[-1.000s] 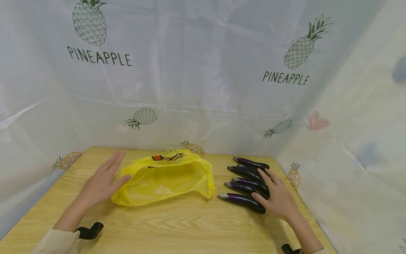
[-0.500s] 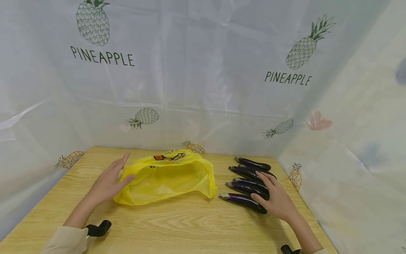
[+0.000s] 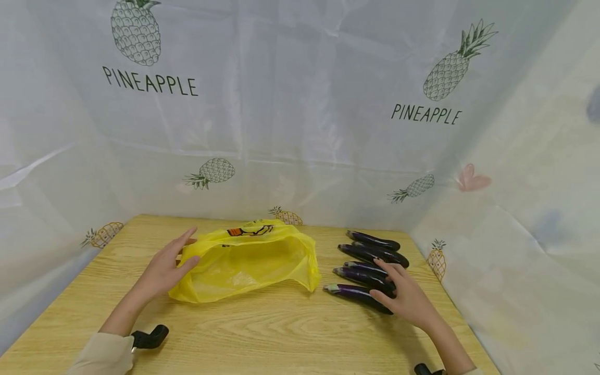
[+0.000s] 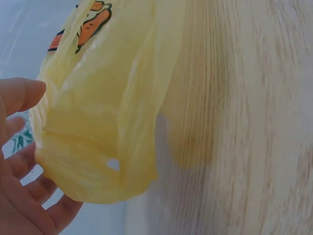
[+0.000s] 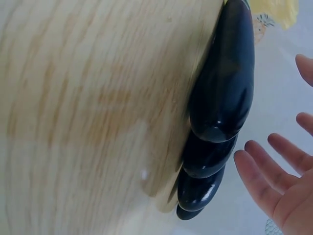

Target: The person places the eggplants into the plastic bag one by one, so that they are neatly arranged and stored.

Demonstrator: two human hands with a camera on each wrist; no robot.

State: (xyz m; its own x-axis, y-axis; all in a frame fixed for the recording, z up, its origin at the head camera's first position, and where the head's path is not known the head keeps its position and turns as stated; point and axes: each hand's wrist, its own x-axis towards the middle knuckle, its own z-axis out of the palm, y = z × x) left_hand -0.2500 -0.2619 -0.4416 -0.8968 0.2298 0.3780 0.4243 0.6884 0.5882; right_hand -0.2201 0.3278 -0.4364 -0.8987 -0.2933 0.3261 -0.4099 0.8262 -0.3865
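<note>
A yellow plastic bag (image 3: 244, 273) lies on its side on the wooden table, its wide mouth facing me. My left hand (image 3: 164, 268) is at the bag's left end, thumb and fingers spread around it. In the left wrist view the fingertips (image 4: 66, 208) are close to the yellow film; whether they touch it I cannot tell. Several dark purple eggplants (image 3: 353, 292) lie in a loose row to the right of the bag, stems pointing left. Over their blunt ends hovers my right hand (image 3: 412, 299), fingers slightly bent. In the right wrist view its fingers (image 5: 259, 178) are apart from the eggplants.
The wood-grain table (image 3: 262, 338) carries the bag and eggplants. White sheeting (image 3: 300, 104) printed with pineapples encloses the back and sides. A black wrist mount (image 3: 150, 337) sits by my left wrist, and another (image 3: 427, 369) by the right.
My left hand has shifted right, closer in around the bag's end. My right hand has drawn slightly toward me and its fingers have bent a little. The bag and eggplants keep their places.
</note>
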